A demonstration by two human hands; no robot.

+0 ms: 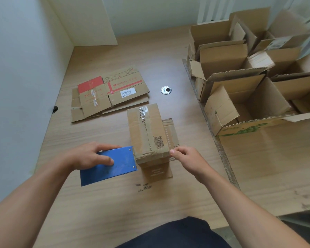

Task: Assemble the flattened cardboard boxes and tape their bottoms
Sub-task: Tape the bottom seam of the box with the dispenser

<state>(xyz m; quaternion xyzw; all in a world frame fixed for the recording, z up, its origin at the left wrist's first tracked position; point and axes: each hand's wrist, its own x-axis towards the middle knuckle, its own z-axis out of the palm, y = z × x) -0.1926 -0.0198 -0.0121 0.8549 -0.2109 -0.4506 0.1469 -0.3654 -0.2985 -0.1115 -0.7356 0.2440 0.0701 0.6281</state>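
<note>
Box [147, 129], bottom-up just beside the flattened stack [107, 93]: your left hand [89, 155] grips the blue dispenser [118, 167], your right hand [186, 158] pinches the tape [160, 154] at its corner, so an uneven pull may wrinkle it off the seam.

On my feed the work surface is a light wood-grain desk top [115, 203] with a round silver cable grommet [166, 90] set into it toward the back. A ribbed metal strip [217, 140] runs diagonally along its right edge, and a second wood-grain desk top [267, 167] lies just beyond. A plain pale wall [16, 68] rises on the left, with a small dark hole [55, 109] at its foot. A cream panel [86, 20] fills the back left corner beside the pale back wall [150, 13]. White vertical slats [209, 8], perhaps blinds, hang at upper right. The light is soft and even.
</note>
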